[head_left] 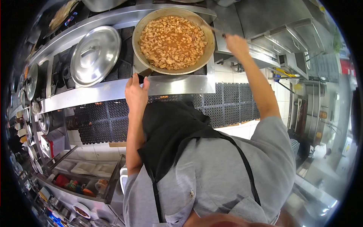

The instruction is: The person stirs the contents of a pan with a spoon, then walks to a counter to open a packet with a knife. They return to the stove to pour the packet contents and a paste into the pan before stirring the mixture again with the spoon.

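A wide pan (137,56) of diced meat in reddish-brown sauce (174,41) sits on the stove. My left hand (136,92) is closed around the pan's dark handle (146,72) at the near side. On the far right side of the pan, my right hand (237,46) grips a long-handled utensil (213,28). Its shaft slants over the rim, and its blurred head lies at the upper right edge of the food. Left of the pan, a large round metal lid (95,56) with a loop handle rests on the burners.
The stove's steel front edge (181,84) runs between me and the pan. Black rubber mats (234,102) cover the floor. A steel counter with drawers (280,43) stands to the right. Food containers (77,185) fill a station at the lower left.
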Tool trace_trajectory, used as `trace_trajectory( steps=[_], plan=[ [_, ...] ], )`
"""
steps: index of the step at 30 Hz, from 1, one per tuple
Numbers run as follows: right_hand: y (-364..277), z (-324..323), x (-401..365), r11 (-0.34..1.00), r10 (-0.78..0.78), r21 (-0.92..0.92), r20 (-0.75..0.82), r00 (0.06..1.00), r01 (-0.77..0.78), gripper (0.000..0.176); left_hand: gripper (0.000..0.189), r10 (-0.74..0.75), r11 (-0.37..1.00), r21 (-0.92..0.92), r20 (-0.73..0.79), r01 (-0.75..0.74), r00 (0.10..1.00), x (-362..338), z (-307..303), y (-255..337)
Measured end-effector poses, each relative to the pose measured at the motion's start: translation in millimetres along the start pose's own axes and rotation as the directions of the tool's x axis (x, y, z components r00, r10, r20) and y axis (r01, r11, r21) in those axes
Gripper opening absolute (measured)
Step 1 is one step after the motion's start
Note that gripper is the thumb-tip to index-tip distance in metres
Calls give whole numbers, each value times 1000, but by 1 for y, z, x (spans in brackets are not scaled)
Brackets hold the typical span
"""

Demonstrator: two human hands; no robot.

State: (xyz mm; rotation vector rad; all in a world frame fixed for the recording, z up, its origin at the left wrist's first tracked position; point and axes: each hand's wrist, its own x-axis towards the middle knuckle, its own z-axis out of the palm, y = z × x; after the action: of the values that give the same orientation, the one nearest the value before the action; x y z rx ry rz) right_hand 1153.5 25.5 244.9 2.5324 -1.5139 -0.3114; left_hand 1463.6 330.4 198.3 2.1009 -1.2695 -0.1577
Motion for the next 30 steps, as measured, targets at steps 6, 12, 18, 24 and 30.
trace_trajectory(
  steps=[6, 12, 18, 24, 30],
  plan=[
    [-62, 11, -78, 854, 93, 462, 316, 944, -239, 21, 35, -21, 997, -69, 40, 24, 999, 0, -2, 5],
    [-70, -39, -125, 961, -6, 278, 57, 998, -10, 27, 34, 15, 999, -34, 8, -14, 1000, 0, 0, -1],
    [-35, -88, -101, 998, 9, 63, -51, 999, -6, 26, 34, -22, 995, -93, 45, 26, 999, 1, -6, 4],
    [24, -36, 9, 992, -120, -57, -297, 947, 108, 27, 35, -20, 997, -75, 36, 22, 999, 1, -3, 1],
    [-8, 3, 58, 983, -162, 91, 59, 985, 157, 34, 35, -31, 998, -50, 21, 32, 999, -1, -4, 6]
  ],
)
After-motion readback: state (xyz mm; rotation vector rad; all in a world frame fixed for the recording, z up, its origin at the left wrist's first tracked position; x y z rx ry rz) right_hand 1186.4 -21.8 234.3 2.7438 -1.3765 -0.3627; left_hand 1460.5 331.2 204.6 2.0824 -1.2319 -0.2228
